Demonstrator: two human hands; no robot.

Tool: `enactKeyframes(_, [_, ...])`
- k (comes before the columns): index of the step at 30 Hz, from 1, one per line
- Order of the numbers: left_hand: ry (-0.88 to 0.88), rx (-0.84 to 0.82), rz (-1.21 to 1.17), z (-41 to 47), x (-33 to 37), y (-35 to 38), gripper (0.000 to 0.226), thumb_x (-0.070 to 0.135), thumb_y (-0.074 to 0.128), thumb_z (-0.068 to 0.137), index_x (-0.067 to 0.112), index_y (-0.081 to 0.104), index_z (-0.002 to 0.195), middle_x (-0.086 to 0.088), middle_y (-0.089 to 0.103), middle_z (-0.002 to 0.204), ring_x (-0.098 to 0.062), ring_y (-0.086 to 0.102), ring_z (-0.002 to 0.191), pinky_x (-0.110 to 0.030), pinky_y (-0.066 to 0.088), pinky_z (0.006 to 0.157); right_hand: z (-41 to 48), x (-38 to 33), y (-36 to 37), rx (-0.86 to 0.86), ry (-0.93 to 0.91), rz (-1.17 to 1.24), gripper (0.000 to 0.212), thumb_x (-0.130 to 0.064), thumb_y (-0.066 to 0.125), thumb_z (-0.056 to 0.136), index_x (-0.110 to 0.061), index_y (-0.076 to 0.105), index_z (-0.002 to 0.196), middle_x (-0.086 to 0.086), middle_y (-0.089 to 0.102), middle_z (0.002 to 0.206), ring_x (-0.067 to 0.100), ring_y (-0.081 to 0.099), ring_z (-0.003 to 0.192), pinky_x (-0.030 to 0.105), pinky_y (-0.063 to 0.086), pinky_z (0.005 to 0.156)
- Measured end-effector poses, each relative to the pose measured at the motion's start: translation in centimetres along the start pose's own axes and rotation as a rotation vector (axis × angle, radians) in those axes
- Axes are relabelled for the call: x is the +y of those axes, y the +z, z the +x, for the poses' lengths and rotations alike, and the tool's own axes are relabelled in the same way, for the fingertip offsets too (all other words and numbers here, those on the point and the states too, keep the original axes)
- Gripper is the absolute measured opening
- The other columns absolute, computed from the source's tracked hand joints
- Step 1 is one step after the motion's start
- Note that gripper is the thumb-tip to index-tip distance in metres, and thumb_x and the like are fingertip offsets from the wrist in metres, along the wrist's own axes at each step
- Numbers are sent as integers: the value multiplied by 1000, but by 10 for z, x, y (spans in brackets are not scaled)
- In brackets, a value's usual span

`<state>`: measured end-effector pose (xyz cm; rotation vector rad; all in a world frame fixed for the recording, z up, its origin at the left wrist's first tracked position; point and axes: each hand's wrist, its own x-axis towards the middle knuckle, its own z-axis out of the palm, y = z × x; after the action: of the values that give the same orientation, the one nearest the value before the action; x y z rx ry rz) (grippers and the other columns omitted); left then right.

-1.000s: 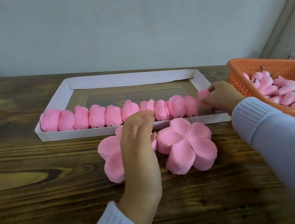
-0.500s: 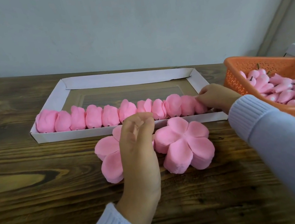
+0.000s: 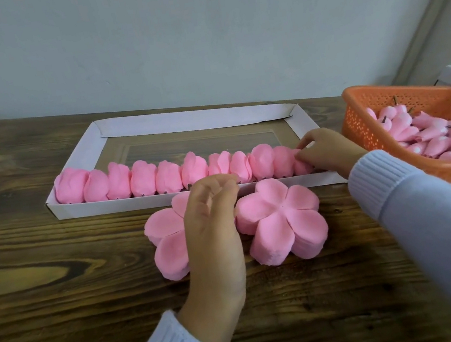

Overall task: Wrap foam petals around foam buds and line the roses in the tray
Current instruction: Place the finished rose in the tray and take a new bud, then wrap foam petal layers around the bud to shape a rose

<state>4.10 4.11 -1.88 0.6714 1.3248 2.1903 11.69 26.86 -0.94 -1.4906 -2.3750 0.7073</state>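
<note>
Right hand point(image 3: 325, 151) at the right end of the tray point(image 3: 189, 120), thumb and fingers curled and pinching the last rose point(image 3: 302, 164), this one touching its neighbour and close to the right wall of the tray. Left hand point(image 3: 211, 218) nearer to the body, laid over the left stack of petals point(image 3: 167, 240), fingers bent with the tips close together at the far edge of the stack; not possible to tell whether gripping a petal or only resting there. Just beside it, on the right, the right stack of petals point(image 3: 282, 221), flat, five-lobed, untouched. Behind both stacks, the row of roses point(image 3: 159, 176), pink, side by side along the near wall of the white cardboard tray, from the left end to the right one; far half of the tray bare. On the right, an orange plastic basket point(image 3: 415, 97) with pink foam buds point(image 3: 427, 137) inside, some with a dark stem. All on a dark wooden worktop point(image 3: 61, 302), against a pale wall point(image 3: 196, 41). Both arms in light blue knitted sleeves point(image 3: 434, 210).
</note>
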Motion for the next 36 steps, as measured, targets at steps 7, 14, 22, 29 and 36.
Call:
enactKeyframes(7, [1, 13, -3, 0, -1, 0, 11, 27, 54, 74, 26, 64, 69, 12, 62, 73, 3, 57, 72, -24, 42, 72, -7, 1, -17, 104, -77, -125, 33, -25, 54, 96, -10, 55, 126, 7, 65, 109, 16, 53, 83, 25, 39, 66])
enactKeyframes(14, [4, 35, 12, 0, -2, 0, 11, 26, 55, 75, 27, 64, 70, 13, 64, 74, 6, 59, 72, -22, 43, 70, -15, 8, -100, 468, -260, 21, 10, -27, 59, 89, -29, 58, 98, -6, 59, 83, 5, 53, 66, 22, 39, 61])
enactKeyframes(22, [-14, 52, 9, 2, -2, -2, 8, 28, 57, 73, 30, 65, 70, 11, 65, 77, 4, 60, 73, -24, 44, 71, 17, 95, -162, -109, 226, -462, 5, -16, 72, 84, -12, 72, 86, 5, 71, 60, 24, 67, 54, 30, 52, 51])
enactKeyframes(29, [-16, 60, 15, 2, -3, -3, 9, 26, 58, 71, 22, 64, 77, 14, 65, 74, 5, 60, 71, -25, 45, 71, 1, 109, -135, -327, 280, -527, 8, -21, 64, 91, -29, 67, 91, 7, 65, 105, 26, 69, 84, 33, 59, 64])
enactKeyframes(36, [-22, 51, 14, 3, -4, -3, 10, 25, 59, 71, 30, 67, 68, 14, 66, 77, 5, 60, 73, -23, 45, 70, -3, 104, -121, -285, 75, -753, 16, -28, 52, 96, -40, 59, 105, 2, 54, 127, 24, 39, 128, 38, 27, 111])
